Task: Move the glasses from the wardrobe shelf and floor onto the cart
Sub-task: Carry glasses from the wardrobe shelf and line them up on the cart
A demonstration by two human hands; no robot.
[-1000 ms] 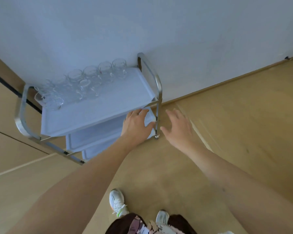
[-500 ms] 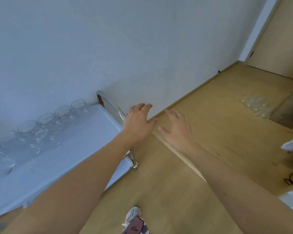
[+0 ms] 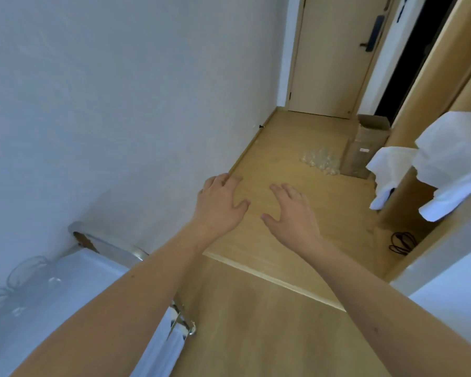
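Observation:
A cluster of clear glasses (image 3: 321, 161) stands on the wooden floor far ahead, beside a cardboard box. The white cart (image 3: 74, 289) with a chrome frame sits at the lower left against the wall, and a few glasses (image 3: 25, 273) stand along its far edge. My left hand (image 3: 219, 204) and my right hand (image 3: 291, 213) are stretched forward over the floor, palms down, fingers spread, holding nothing. Both hands are well short of the floor glasses and past the cart's end.
A cardboard box (image 3: 365, 148) stands by the wardrobe's wooden panel (image 3: 424, 110) on the right. White cloths (image 3: 446, 164) hang there. A black cable (image 3: 401, 242) lies on the floor. A closed door (image 3: 335, 55) ends the corridor. A white wall runs along the left.
The view has swung right and up, away from the cart toward the corridor. The floor glasses and door have come into sight. Both hands stay empty and outstretched.

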